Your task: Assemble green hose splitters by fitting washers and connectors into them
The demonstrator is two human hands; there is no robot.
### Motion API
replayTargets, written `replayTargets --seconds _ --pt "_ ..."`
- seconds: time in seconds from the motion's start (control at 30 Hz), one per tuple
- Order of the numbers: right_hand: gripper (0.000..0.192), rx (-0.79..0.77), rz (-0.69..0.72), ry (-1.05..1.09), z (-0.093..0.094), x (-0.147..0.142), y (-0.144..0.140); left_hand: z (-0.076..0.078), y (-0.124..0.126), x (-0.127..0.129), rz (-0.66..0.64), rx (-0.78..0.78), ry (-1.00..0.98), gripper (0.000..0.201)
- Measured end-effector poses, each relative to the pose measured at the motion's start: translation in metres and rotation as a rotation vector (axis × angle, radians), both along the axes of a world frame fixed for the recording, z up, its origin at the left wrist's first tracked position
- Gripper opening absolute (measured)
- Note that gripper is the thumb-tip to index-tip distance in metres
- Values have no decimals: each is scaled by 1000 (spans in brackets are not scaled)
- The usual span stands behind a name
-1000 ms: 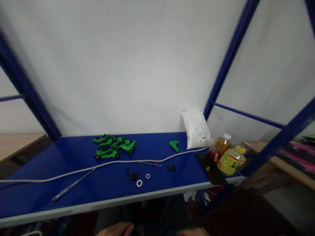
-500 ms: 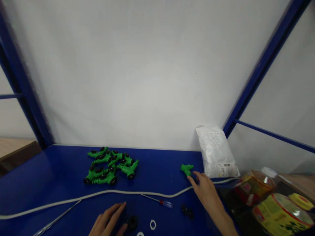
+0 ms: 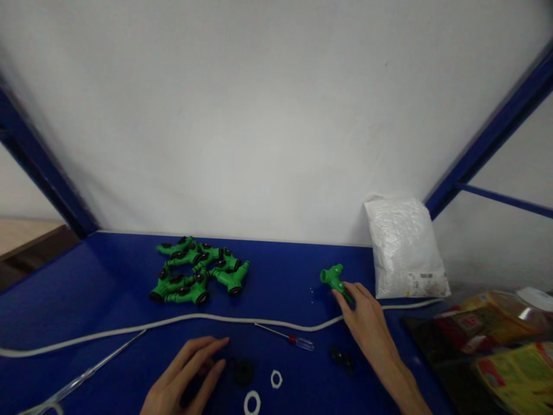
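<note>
Down at the near edge: left hand (image 3: 185, 377) flat-ish on the blue table (image 3: 108, 300), fingers loosely apart and resting by small black rings (image 3: 224, 364), not clearly pinching anything, with a black round cap (image 3: 244, 372) just beside the fingertips and two white washers (image 3: 276, 378) a bit to the right. Half a second back this hand sat lower and nearer the edge, so now moved up onto those little parts. A bit further out: small screwdriver (image 3: 285, 337) with a red and clear handle lying against the white cord (image 3: 173, 321) that runs across the whole table, plus a pair of small black bits (image 3: 343, 357) near the right wrist. Right hand (image 3: 367, 323) stretched past the cord, fingertips closing onto the lone green fitting (image 3: 334, 279); earlier only near it, now touching its near end, though can't tell if fully gripped or just touched. Fitting not lifted, sitting on the table left of the white bag (image 3: 404, 248). Further back left: heap of matching green fittings (image 3: 199, 276), untouched. Bottles (image 3: 496, 334) blurry at far right.
</note>
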State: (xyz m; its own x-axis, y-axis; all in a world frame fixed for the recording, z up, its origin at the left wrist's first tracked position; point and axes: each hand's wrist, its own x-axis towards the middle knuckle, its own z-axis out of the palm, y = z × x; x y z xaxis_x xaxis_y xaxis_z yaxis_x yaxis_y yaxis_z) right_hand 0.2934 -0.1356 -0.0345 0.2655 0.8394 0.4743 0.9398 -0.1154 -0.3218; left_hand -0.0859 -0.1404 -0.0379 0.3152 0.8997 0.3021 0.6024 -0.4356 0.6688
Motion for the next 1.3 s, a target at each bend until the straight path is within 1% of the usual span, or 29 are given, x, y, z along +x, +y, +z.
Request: replayTargets --seconds 0.07,0.13,0.23,0.27,0.33,0.43,0.53,0.63,0.77,0.9,1.1,1.2,1.27,1.3 --pt "35 16 73 64 11 -20 -5 18 5 8 47 -85 -68 32" --pt "30 42 206 225 22 -44 -8 37 16 22 42 -187 -168 33" --pt "21 74 405 334 38 -76 -7 62 41 51 -73 -398 -387 43" --pt "20 77 451 352 41 -85 -5 67 51 61 -130 -463 -454 46" --pt "20 91 508 374 44 -97 1 74 68 80 -252 -536 -554 49" --pt "20 151 543 391 43 -105 12 74 86 98 -370 -585 -616 50" --pt "20 201 546 416 38 -108 19 66 93 104 -396 -570 -645 47" --pt "22 192 544 448 34 -108 21 59 95 100 -370 -608 -666 45" --pt "22 180 528 468 32 -107 19 55 96 95 -343 -668 -676 47" --pt "23 158 528 460 29 -107 17 53 97 95 -345 -632 -617 42" --pt "24 78 538 468 22 -108 19 54 94 97 -310 -593 -573 34" --pt "33 19 566 454 28 -103 18 56 94 98 -280 -580 -577 34" --pt "36 8 542 421 36 -92 12 57 94 97 -245 -570 -577 35" --pt "34 14 507 400 41 -84 7 58 94 97 -225 -562 -576 35"
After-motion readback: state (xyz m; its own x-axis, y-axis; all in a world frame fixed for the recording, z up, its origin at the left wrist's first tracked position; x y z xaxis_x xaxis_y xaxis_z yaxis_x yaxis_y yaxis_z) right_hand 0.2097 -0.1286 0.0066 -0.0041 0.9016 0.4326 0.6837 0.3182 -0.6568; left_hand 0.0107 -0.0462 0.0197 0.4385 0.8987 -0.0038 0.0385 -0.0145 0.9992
